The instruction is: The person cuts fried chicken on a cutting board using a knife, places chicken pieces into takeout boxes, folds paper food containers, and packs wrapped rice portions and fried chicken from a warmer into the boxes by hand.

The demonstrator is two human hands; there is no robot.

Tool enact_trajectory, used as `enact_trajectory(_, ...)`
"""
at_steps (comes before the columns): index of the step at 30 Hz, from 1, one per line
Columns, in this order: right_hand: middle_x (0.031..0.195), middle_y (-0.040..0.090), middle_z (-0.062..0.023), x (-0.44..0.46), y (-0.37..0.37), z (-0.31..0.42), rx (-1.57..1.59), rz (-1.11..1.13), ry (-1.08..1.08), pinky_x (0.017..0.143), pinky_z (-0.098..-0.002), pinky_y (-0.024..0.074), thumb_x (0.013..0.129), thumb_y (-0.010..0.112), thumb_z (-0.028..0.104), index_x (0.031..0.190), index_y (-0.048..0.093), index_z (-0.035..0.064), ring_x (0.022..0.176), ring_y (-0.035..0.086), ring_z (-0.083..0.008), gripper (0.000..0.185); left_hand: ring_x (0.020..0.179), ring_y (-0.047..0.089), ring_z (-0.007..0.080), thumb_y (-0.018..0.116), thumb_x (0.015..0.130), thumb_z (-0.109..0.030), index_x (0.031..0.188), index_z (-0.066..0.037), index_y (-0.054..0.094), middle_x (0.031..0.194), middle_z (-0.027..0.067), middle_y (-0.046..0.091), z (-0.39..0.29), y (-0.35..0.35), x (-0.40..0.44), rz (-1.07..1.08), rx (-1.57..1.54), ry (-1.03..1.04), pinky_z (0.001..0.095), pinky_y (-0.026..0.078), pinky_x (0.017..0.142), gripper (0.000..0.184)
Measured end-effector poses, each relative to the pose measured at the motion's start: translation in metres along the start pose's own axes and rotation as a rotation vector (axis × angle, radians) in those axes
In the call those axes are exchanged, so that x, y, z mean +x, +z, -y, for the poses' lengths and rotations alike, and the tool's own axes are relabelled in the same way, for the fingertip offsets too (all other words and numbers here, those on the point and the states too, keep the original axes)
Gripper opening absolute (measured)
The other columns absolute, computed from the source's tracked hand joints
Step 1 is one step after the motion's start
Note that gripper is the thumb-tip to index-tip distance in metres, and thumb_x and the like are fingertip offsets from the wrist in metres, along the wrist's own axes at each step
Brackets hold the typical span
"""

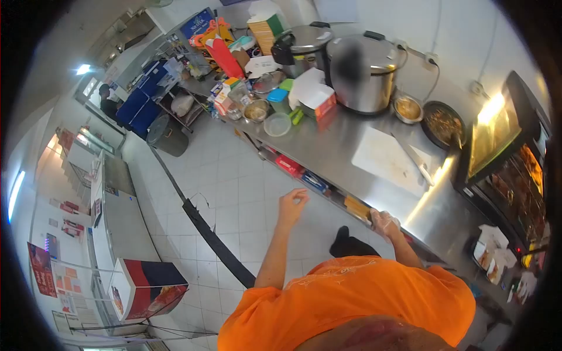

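My left hand [293, 206] is held in the air over the tiled floor, its fingers loosely bent and a little apart, with nothing visible in them. My right hand [385, 223], with a whitish, shiny covering like a thin clear glove, is at the front edge of the steel counter [328, 158]. Its fingers are bent, and what they hold, if anything, cannot be made out. Close to them, a yellowish-brown box [357, 207] lies on the shelf below the countertop. Above on the counter, a knife [413, 158] rests across a white cutting board [389, 161].
Two large lidded steel pots [366, 70] stand by the wall, near a small bowl [408, 109] and a dark pan [443, 124] of food. A lit glass display warmer [503, 169] is at the right. Containers crowd the counter's far end. A dark strip [216, 240] crosses the floor.
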State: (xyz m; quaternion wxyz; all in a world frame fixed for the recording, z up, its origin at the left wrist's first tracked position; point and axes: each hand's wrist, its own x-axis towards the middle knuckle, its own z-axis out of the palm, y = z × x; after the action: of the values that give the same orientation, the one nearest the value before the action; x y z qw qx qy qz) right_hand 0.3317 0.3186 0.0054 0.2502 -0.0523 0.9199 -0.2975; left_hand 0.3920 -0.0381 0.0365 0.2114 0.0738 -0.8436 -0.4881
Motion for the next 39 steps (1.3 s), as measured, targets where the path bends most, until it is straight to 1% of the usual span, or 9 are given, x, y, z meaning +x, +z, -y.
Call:
enact_trajectory(4,0.085,0.074,-0.0172,0.127,0.025,0.02,0.0,-0.05,0.026,0.087,-0.0451,0.0511,0.102,0.033,0.058,0.084,0.075,0.0041,0.091,0.07,-0.0372,0.07,0.083,0.068,0.0122,0.081,0.087,-0.02,0.104,-0.005,0.075,0.093,0.0087,0.074,0.046,0.002,0.097,0.188,-0.041,-0.356,0.0311,0.052,0.068,0.024)
enact_trajectory(8,0.102,0.073,-0.0199,0.287,0.055,0.05,-0.197,-0.059,-0.275,0.098,-0.045,0.0496,0.097,0.055,0.045,0.101,0.075,0.0055,0.105,0.067,-0.0407,0.044,0.09,0.068,0.013,0.079,0.089,-0.02,0.118,-0.009,0.071,0.105,0.0057,0.074,0.084,-0.043,0.172,0.272,-0.101,-0.004,0.0295,0.053,0.071,0.032)
enact_trajectory(10,0.136,0.059,-0.0177,0.326,0.04,0.112,0.019,-0.252,-0.279,0.108,-0.0458,0.0442,0.088,0.07,0.033,0.12,0.069,0.0099,0.129,0.053,-0.0365,0.04,0.092,0.068,0.0135,0.078,0.09,-0.021,0.119,-0.008,0.071,0.106,0.0053,0.074,0.102,-0.086,0.205,0.235,-0.099,-0.143,0.0295,0.053,0.073,0.033)
enact_trajectory(14,0.131,0.062,-0.0131,0.387,-0.019,0.272,-0.358,-0.435,-0.468,0.11,-0.0446,0.0414,0.085,0.072,0.037,0.117,0.069,0.0085,0.13,0.052,-0.0323,0.043,0.097,0.068,0.0161,0.077,0.09,-0.022,0.117,-0.003,0.07,0.109,0.0074,0.074,0.15,-0.16,0.303,0.055,0.094,-0.249,0.0302,0.054,0.077,0.034)
enact_trajectory(17,0.137,0.061,-0.0105,0.422,-0.053,0.382,-0.606,-0.114,-0.209,0.116,-0.0431,0.0352,0.085,0.072,0.045,0.126,0.067,0.0086,0.134,0.049,-0.0288,0.054,0.1,0.069,0.0254,0.075,0.092,-0.029,0.117,-0.002,0.07,0.11,0.0134,0.074,0.209,-0.193,0.427,-0.003,0.166,-0.054,0.037,0.053,0.086,0.037)
enact_trajectory(21,0.125,0.069,-0.0103,0.521,-0.007,0.389,-0.777,-0.025,-0.089,0.114,-0.0419,0.0322,0.088,0.066,0.053,0.121,0.069,0.0114,0.127,0.058,-0.0286,0.053,0.112,0.067,0.0351,0.068,0.092,-0.051,0.116,0.002,0.07,0.115,0.0233,0.071,0.237,-0.216,0.645,0.111,0.263,-0.003,0.0431,0.051,0.096,0.058)
enact_trajectory(26,0.111,0.074,-0.0136,0.588,0.055,0.377,-0.807,-0.094,-0.089,0.088,-0.0436,0.0565,0.094,0.063,0.046,0.107,0.076,0.0141,0.106,0.072,-0.0297,0.037,0.125,0.06,0.0417,0.069,0.086,-0.057,0.13,0.002,0.065,0.131,0.0277,0.063,0.405,-0.194,0.918,0.409,0.607,-0.228,0.0463,0.047,0.106,0.073)
enact_trajectory(33,0.084,0.072,-0.0212,0.529,0.071,0.477,-0.474,-0.189,0.326,0.072,-0.0506,0.0558,0.087,0.069,0.046,0.085,0.075,0.0022,0.08,0.071,-0.042,0.044,0.134,0.054,0.0399,0.068,0.089,-0.046,0.143,-0.001,0.053,0.146,0.0261,0.053,0.607,-0.113,1.039,0.623,0.807,-0.378,0.0491,0.043,0.113,0.071)
enact_trajectory(39,0.078,0.069,-0.0251,0.473,0.09,0.546,-0.232,-0.457,0.493,0.069,-0.0539,0.0512,0.086,0.07,0.044,0.08,0.073,0.0004,0.075,0.069,-0.043,0.044,0.12,0.063,0.0421,0.053,0.095,-0.017,0.13,-0.002,0.062,0.127,0.027,0.064,0.589,-0.101,1.04,0.462,0.629,-0.173,0.0529,0.053,0.099,0.039)
